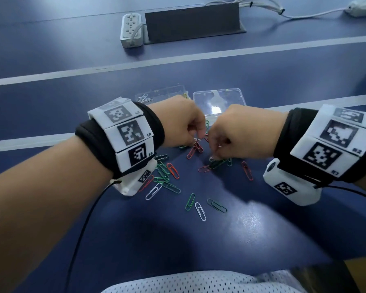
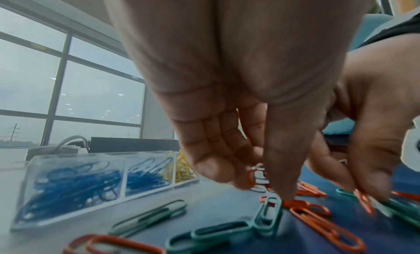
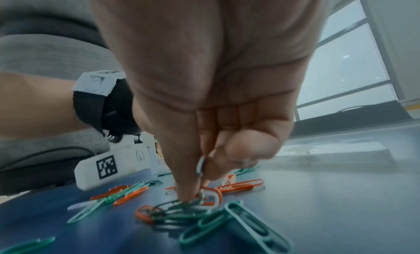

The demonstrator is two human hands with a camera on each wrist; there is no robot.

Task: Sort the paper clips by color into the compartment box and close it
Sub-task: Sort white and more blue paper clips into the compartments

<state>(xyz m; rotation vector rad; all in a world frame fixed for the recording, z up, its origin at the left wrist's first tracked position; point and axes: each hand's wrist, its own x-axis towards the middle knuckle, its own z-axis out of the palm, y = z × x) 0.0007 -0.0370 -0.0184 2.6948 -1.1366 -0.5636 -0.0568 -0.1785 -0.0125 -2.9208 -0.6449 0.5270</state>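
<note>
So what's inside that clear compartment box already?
In the left wrist view, the compartment box holds blue paper clips in two sections and yellow paper clips in the next. The left hand hides whatever lies farther along.

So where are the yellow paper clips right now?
In the left wrist view, the yellow paper clips sit in the clear box, in the compartment right of the blue clips, behind the left hand.

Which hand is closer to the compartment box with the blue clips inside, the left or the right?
Left. The left hand works just in front of the compartment box, overlapping its near edge in the head view. The right hand is further right, in front of the open lid.
</note>
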